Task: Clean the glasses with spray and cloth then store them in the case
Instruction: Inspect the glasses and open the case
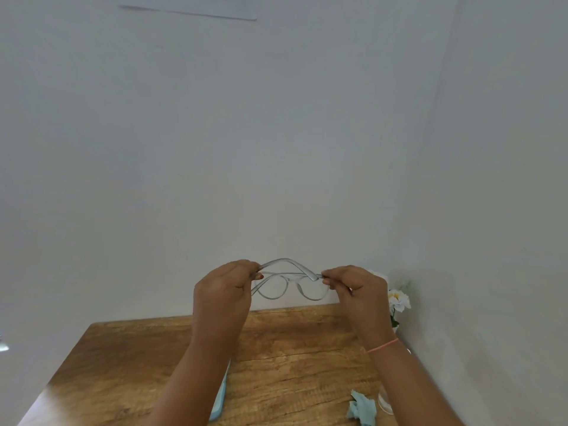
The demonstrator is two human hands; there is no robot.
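Observation:
I hold clear-framed glasses [290, 285] up in the air in front of the wall, above the far edge of the wooden table [292, 358]. My left hand [222, 298] pinches the left end of the frame, my right hand [358, 295] pinches the right end. One temple arm arches over the lenses between my fingers. A crumpled light blue cloth [362, 408] lies on the table near the right front. A light blue case [219, 398] lies under my left forearm, mostly hidden. A clear object [385, 401], possibly the spray bottle, shows beside my right forearm.
A small vase of white flowers [398, 302] stands at the table's back right corner against the wall. White walls close in behind and on the right. The table's left edge runs diagonally toward the lower left.

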